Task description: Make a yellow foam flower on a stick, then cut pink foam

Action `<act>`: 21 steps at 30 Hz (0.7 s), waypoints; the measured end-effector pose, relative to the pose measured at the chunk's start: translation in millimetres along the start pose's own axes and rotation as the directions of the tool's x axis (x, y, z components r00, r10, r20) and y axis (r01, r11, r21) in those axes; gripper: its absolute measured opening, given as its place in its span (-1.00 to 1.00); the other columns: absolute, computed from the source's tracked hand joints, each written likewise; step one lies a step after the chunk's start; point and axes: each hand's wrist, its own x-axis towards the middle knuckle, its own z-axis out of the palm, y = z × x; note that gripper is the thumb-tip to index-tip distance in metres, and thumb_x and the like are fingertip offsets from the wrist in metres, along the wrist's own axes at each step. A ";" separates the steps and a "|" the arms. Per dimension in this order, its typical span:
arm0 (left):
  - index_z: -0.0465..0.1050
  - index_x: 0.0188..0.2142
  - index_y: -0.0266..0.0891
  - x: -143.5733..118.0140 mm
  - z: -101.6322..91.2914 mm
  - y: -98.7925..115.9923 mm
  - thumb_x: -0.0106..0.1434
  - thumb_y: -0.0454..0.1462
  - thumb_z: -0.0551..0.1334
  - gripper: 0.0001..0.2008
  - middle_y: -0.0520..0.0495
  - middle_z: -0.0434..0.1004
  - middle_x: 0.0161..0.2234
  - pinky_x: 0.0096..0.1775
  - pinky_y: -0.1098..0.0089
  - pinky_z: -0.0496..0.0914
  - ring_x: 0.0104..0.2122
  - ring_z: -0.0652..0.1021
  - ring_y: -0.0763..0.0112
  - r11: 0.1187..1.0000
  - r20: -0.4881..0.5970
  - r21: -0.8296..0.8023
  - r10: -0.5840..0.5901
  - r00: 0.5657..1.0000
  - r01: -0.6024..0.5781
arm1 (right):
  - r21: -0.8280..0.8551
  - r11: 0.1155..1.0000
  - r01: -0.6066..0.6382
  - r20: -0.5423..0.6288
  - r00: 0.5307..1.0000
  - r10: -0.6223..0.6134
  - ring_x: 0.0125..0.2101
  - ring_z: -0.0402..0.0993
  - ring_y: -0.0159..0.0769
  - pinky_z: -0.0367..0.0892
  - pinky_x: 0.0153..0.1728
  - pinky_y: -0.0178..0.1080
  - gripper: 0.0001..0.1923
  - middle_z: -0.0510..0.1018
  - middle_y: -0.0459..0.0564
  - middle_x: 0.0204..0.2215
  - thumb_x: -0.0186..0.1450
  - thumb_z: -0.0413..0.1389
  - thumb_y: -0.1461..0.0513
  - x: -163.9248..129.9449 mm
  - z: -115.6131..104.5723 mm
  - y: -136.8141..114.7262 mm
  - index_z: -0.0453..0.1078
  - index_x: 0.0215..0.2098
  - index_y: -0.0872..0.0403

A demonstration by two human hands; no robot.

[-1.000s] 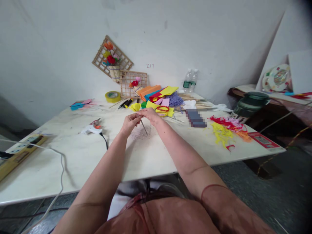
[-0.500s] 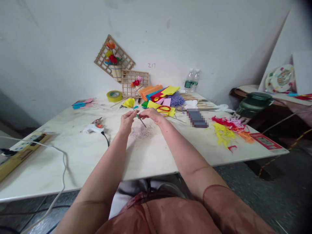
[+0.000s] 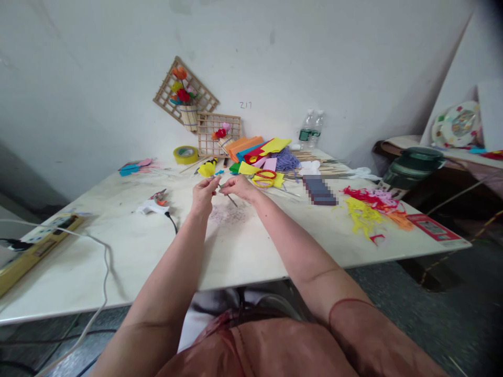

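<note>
Both my hands meet over the middle of the white table [image 3: 243, 251]. My left hand [image 3: 204, 192] pinches the upper part of a thin stick that carries a yellow foam flower [image 3: 207, 168], which points away from me to the left. My right hand [image 3: 239, 187] grips the same stick lower down, and the stick's grey end [image 3: 232, 200] pokes out below its fingers. A bit of green shows between the two hands. Purple fluff [image 3: 230, 213] lies on the table just below them.
A white glue gun [image 3: 151, 207] with a black cord lies to the left, and a power strip [image 3: 37, 238] at the far left edge. Coloured foam sheets [image 3: 259, 149], red scissors [image 3: 264, 177], a tape roll [image 3: 185, 154], wooden grids with flowers and water bottles stand behind. Foam scraps [image 3: 367, 209] lie right.
The yellow flower has come up from between my hands and now sticks out to the upper left. My hands have drawn slightly apart along the stick.
</note>
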 end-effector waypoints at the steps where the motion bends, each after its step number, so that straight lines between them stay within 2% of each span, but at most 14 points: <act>1: 0.38 -0.64 -0.27 0.5 0.0 -0.2 -0.10 -0.15 0.36 -0.75 0.11 0.22 -0.69 -0.59 0.48 0.08 -0.67 0.18 0.63 1.000 -0.016 0.013 0.012 1.000 -0.012 | -0.020 1.000 0.000 -0.013 1.000 0.000 -0.59 0.27 -0.50 0.16 -0.45 -0.39 -0.96 0.44 -0.14 -0.67 -0.09 0.20 0.32 0.3 1.3 0.1 0.43 -0.63 0.18; 4: 0.43 -0.60 -0.27 1.7 0.0 -1.4 -0.06 -0.13 0.33 -0.76 0.08 0.27 -0.69 -0.60 0.48 0.07 -0.67 0.20 0.61 0.995 -0.032 0.069 0.071 0.997 -0.069 | -0.061 0.998 0.017 -0.030 0.999 -0.019 -0.61 0.23 -0.52 0.12 -0.47 -0.39 -0.92 0.40 -0.17 -0.71 -0.07 0.18 0.31 0.0 4.2 -0.6 0.40 -0.67 0.17; 9: 0.49 -0.56 -0.26 2.9 -1.9 -2.5 0.00 -0.10 0.30 -0.75 0.06 0.32 -0.67 -0.59 0.48 0.10 -0.65 0.21 0.60 0.986 0.046 0.087 0.138 0.989 -0.141 | -0.046 0.997 0.061 -0.006 0.998 -0.062 -0.60 0.24 -0.51 0.13 -0.45 -0.39 -0.88 0.40 -0.15 -0.70 -0.03 0.16 0.29 -2.1 3.5 -3.2 0.40 -0.69 0.17; 15: 0.45 -0.62 -0.27 4.2 -6.9 -0.3 0.00 -0.12 0.30 -0.74 0.01 0.40 -0.60 -0.57 0.48 0.14 -0.64 0.24 0.61 0.984 0.107 0.059 0.159 0.982 -0.166 | 0.026 0.998 0.058 0.041 0.997 -0.059 -0.56 0.29 -0.48 0.16 -0.42 -0.37 -0.85 0.44 -0.11 -0.66 -0.06 0.22 0.21 -1.4 1.7 -2.2 0.45 -0.63 0.18; 21: 0.44 -0.61 -0.30 3.9 -9.1 5.1 0.01 -0.10 0.29 -0.71 -0.02 0.41 -0.59 -0.55 0.48 0.16 -0.64 0.25 0.61 0.990 0.156 0.037 0.131 0.979 -0.138 | 0.055 0.997 0.058 0.058 0.996 -0.061 -0.55 0.29 -0.48 0.18 -0.42 -0.38 -0.84 0.45 -0.09 -0.65 -0.05 0.21 0.22 -6.1 0.9 -10.1 0.44 -0.63 0.20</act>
